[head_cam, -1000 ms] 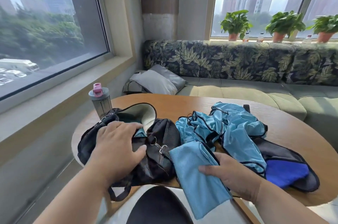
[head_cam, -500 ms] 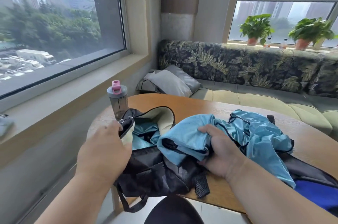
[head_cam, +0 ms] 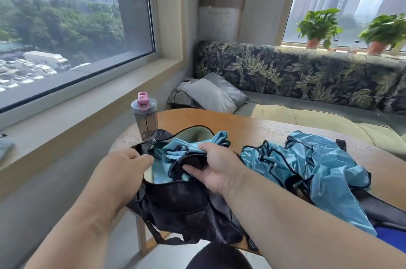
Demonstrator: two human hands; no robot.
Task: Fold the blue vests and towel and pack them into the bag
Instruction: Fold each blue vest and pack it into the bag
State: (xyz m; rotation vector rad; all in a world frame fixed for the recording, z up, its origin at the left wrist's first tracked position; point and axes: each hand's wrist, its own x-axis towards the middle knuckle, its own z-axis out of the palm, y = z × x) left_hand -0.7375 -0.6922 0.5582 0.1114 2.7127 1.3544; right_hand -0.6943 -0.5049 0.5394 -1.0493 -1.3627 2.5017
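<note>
- Head view showed the black bag (head_cam: 182, 200) lying open at the near left edge of the round wooden table (head_cam: 259, 128), taken as the landmark for all positions below.
- Left hand (head_cam: 123, 172) sat at the bag's left rim, fingers curled and pinching the rim to hold the mouth open.
- Right hand (head_cam: 217, 169) was at the bag's mouth, fingers closed around a bunched light-blue vest (head_cam: 189, 148) with dark trim, part of it inside the opening and part standing above the rim.
- Progress, as judged: one light-blue piece appeared to lie flat inside the bag beneath the held vest, so packing was under way but well short of finished.
- A heap of blue vests (head_cam: 314, 172) lay unfolded just right of the bag, on the table; these remained to be folded and packed.
- A darker blue cloth (head_cam: 388, 235), possibly the towel, showed at the right frame edge beyond the heap, not yet packed.
- A grey bottle (head_cam: 145, 117) with a pink cap stood upright just behind the bag.
- Hidden or unclear: the bag's interior was mostly covered by the hands and cloth; the number of vests in the heap could not be counted; the dark blue cloth was cut off by the frame; the right palm's contact with the bag was not discernible.
</note>
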